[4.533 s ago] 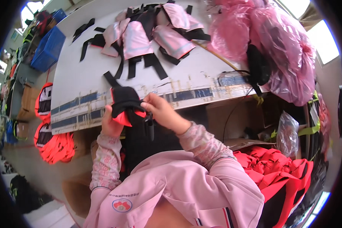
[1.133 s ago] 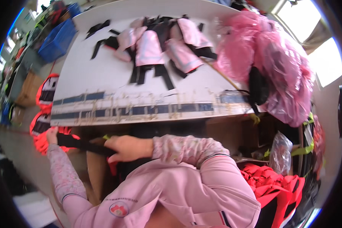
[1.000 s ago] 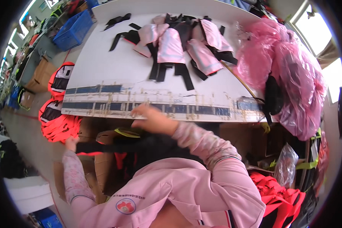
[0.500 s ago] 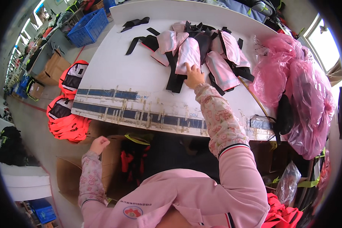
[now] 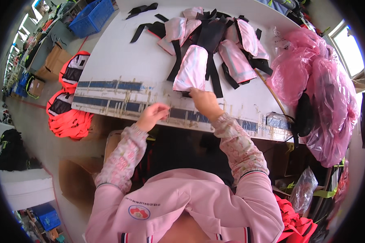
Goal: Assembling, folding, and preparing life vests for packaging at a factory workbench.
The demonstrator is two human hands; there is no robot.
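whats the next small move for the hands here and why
Probably draw the pink padded piece toward the table edge: the right hand pinches its near end, while the left hand hovers empty at the edge, ready to take it.

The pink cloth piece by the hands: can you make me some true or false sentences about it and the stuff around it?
1. The right hand touches the near edge of a pink cloth piece. True.
2. The left hand holds a pair of scissors. False: no scissors show; it hangs over the table's near edge, and I cannot tell if it holds anything.
3. Pink plastic bags sit at the right end of the table. True.
4. The blue crate stands on the table. False: it is off the table, beyond its far left corner.
5. Black straps lie at the table's far side. True.
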